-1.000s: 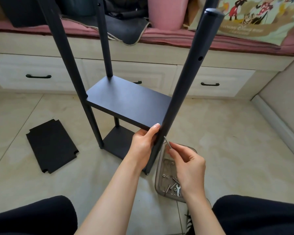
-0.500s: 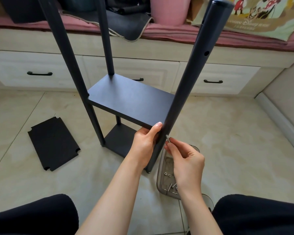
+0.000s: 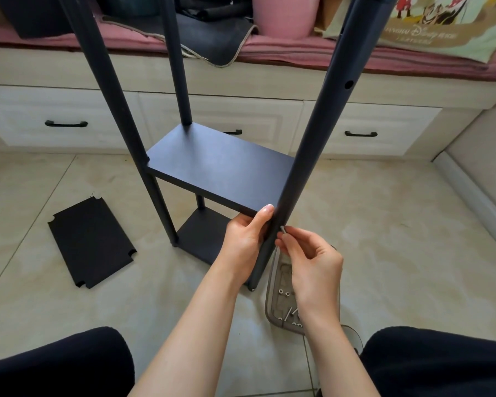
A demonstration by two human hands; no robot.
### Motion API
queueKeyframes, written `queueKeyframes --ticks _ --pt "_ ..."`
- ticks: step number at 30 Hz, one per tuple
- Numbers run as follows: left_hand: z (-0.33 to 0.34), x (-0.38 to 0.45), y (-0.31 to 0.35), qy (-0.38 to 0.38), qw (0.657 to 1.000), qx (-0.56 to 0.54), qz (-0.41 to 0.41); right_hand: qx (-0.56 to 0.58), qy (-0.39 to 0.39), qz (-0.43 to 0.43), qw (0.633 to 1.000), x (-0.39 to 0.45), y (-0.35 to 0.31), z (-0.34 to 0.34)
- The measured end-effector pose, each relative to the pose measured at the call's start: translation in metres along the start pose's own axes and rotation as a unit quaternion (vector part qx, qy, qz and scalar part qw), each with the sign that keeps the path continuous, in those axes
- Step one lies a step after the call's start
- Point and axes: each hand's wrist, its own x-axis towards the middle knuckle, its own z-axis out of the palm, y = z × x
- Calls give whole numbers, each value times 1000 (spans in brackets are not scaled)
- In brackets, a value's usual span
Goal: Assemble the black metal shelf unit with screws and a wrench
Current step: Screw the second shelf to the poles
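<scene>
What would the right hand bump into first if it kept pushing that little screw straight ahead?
Most likely the near black metal post. The right hand pinches a small silver screw whose tip sits right at the post's side, beside the dark middle shelf board. Whether it already touches, I cannot tell.

Black shelf [image 3: 221, 167] — pink cushion [image 3: 298, 54]

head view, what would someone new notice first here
The half-built black shelf unit stands mid-frame on the tiled floor, its tall posts running out of the top of the picture. At its near right post the left hand grips the post and shelf corner while the right hand pinches a small silver screw against it. A spare black panel lies flat at left.
</scene>
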Motion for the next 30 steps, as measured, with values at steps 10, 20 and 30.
queueKeyframes --ticks 10,20,30 --pt "-2 1 -1 -6 1000 -15 -8 -35 19 -31 999 -2 0 4" --pt "-1 0 0 -4 999 -39 -19 -90 9 -96 991 -2 3 3" --pt "-2 0 -1 -1 1000 -15 -15 -139 19 -133 981 -6 3 5"
